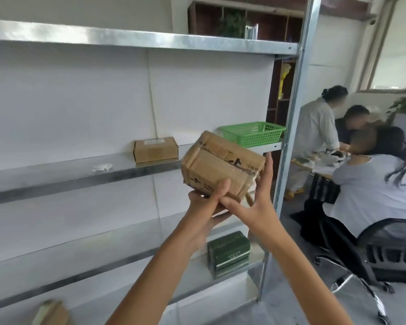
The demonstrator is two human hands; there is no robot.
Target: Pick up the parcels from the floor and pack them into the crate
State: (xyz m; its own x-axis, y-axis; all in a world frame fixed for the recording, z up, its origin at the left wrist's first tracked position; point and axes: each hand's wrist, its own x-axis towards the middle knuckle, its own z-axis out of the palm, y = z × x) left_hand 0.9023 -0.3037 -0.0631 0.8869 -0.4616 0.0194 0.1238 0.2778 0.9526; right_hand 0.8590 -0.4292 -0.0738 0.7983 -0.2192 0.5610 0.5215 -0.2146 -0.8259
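Left hand (pixel 205 202) nearest: grip holds parcel (pixel 220 165), thumb on front face, fingers beneath. Right hand (pixel 258 195): grip wide, straight fingers flat against parcel's right end. I log 1 carton (pixel 155 150) on middle shelf (pixel 56 174), parcel raised before it, green basket (pixel 253 133) at shelf's right end.

Creased brown cardboard parcel (pixel 223 164) under glossy tape, dull galvanised metal shelf (pixel 56 174), green plastic mesh basket (pixel 253 133)
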